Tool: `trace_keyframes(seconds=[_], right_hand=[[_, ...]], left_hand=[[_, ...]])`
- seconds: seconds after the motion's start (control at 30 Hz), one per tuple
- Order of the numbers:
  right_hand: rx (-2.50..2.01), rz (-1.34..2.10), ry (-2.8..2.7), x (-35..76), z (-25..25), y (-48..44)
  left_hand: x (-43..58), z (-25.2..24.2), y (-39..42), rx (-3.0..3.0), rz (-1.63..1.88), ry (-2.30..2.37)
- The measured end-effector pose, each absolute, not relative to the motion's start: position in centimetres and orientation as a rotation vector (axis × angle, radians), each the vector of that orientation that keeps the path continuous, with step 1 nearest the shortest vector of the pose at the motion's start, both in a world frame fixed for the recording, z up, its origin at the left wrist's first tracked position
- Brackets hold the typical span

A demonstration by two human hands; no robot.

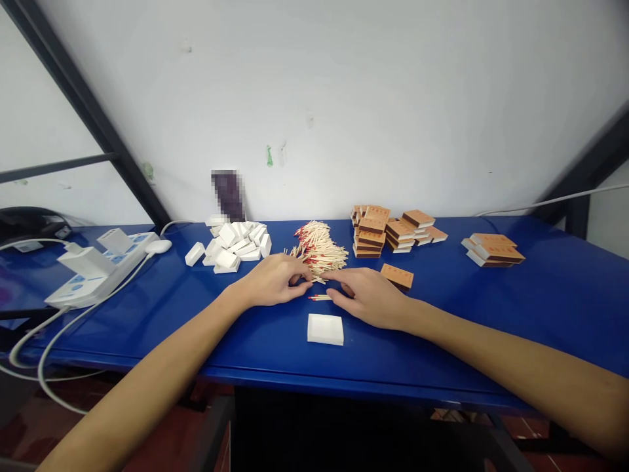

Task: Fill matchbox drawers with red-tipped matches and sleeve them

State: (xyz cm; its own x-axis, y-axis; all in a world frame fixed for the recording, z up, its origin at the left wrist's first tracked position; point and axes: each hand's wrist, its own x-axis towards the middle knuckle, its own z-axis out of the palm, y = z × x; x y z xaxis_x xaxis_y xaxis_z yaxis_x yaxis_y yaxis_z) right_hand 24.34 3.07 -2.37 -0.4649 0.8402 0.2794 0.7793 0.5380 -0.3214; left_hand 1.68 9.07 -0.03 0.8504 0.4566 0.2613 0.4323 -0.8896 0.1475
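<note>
A heap of red-tipped matchsticks (pixel 322 244) lies in the middle of the blue table. At its front left edge is my left hand (pixel 278 278), fingers curled and thumb and index finger drawn together; whatever may be between the tips is too small to make out. My right hand (pixel 371 295) reaches in from the other side, index finger stretched to the front of the heap and thumb held apart. Beside that thumb lie a few separate matchsticks (pixel 319 297), heads pointing left. Nearer me sits a white matchbox tray (pixel 325 329), lying flat with its hollow side up.
White matchbox trays (pixel 236 242) are piled at left behind my left hand. Matchbox sleeves (pixel 371 233) stand stacked at back right, with one sleeve (pixel 398 276) by my right hand and another group (pixel 494 250) farther right. A power strip (pixel 103 272) with cables occupies the left end.
</note>
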Motion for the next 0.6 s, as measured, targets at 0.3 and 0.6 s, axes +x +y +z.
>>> trace_keyframes(seconds=[0.3, 0.6], right_hand=[[-1.264, 0.218, -2.305, 24.5, -2.6, 3.1], [-1.259, 0.204, -2.356, 24.5, -2.6, 3.0]], left_hand=[[1.3, 0.0, 9.6, 2.948, 0.452, 0.778], [0.7, 0.0, 10.2, 2.962, 0.425, 0.832]])
